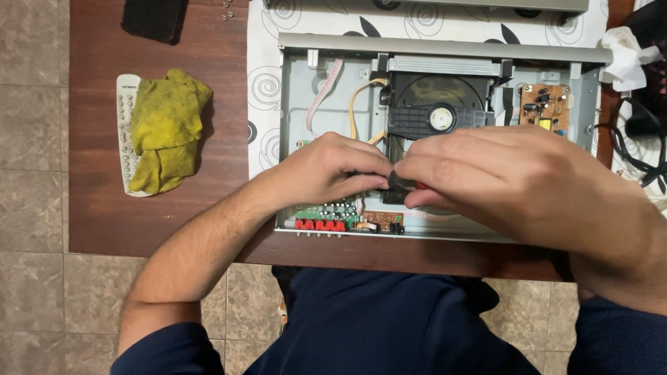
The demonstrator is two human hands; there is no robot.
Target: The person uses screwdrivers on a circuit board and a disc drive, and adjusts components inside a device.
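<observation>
**Both hands on a tool inside the open player**

The right hand (500,180) is curled shut around a small tool (406,185) with a black and red handle, seemingly a screwdriver, though its tip is hidden. The left hand (330,173) meets it from the other side, its fingertips pinched narrow at the tool's end; whether they hold the tool or a small part beneath cannot be told. Both hands hover low over the middle of the open player (445,139), just in front of the black disc drive (438,104) and above the green board (326,212) at the near edge.

The step looks like working a fastener or small part near the drive. The next move likely calls for a steady, upright tool and care with the ribbon cable (323,94) nearby.

On the tabletop (97,208) to the left lies a yellow cloth (167,125) over a remote (125,139).
</observation>
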